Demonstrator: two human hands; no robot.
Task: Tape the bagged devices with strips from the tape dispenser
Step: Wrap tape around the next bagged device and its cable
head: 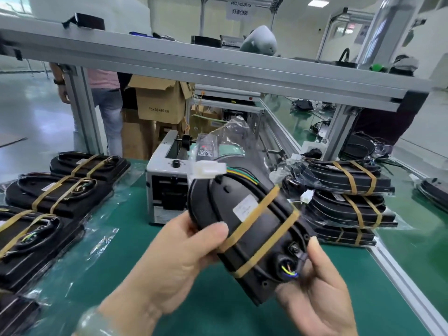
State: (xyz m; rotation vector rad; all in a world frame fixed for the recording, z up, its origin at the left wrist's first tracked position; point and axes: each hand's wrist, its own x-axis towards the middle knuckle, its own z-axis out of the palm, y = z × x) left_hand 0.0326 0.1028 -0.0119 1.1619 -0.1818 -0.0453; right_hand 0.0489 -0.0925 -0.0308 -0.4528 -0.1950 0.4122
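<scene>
The green table (218,311) carries everything. Along its left edge lies a row of banded devices (60,192) in clear plastic. Near the right edge is a stack of the same (346,197), so I judge one lot is done and the other is waiting, though I cannot tell which.

The tape dispenser (167,187) stands at the far edge, straight ahead of me, where either hand can reach a strip.

I hold one bagged device (244,229) in the air above the middle of the table. It is tilted with its back face toward me, I think so I can check the two tan bands (257,212) and choose where the tape goes. The loose end of its clear bag (240,139) stands up past the far end, which I judge is what needs folding and taping down. A white connector (206,169) sticks out at that far end.

My left hand (174,258) grips the device's left side. The thumb (213,230) presses flat on the face and the other fingers are hidden behind. My right hand (322,292) cradles the near end from below, palm up, with one fingertip (314,246) hooked over the right edge. No tape is on my fingers yet.
</scene>
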